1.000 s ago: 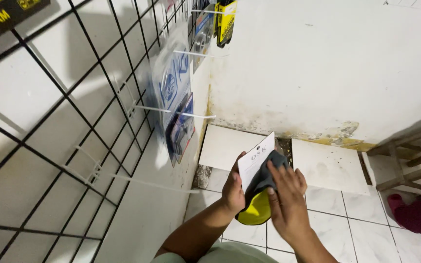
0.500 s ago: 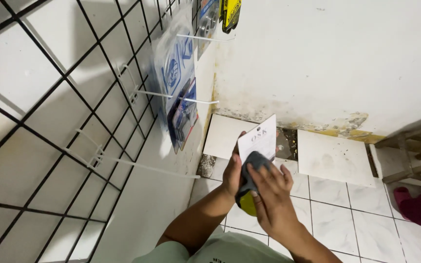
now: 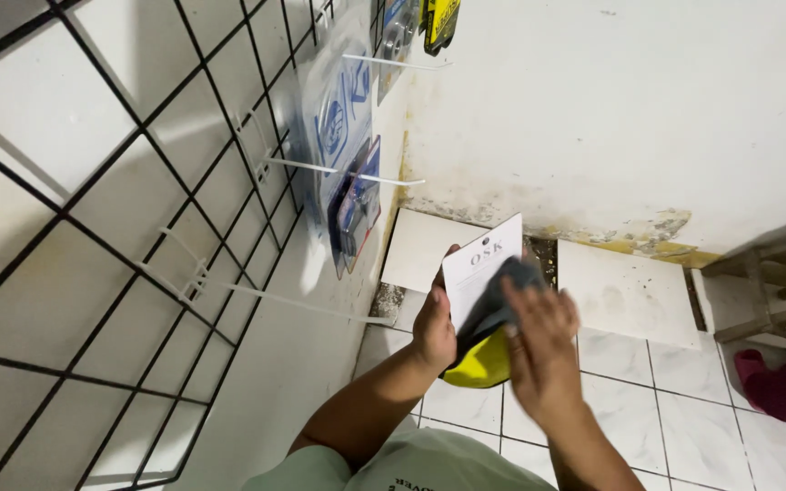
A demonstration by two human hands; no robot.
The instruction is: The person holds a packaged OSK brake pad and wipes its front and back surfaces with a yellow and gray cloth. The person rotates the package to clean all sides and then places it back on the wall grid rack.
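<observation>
Tiled floor [image 3: 684, 418], seemingly stained wall [image 3: 611, 127]

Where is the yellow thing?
In the head view, the yellow thing sits low in the middle, under a white card in the left hand, with the right hand pressing a dark cloth on it.
</observation>
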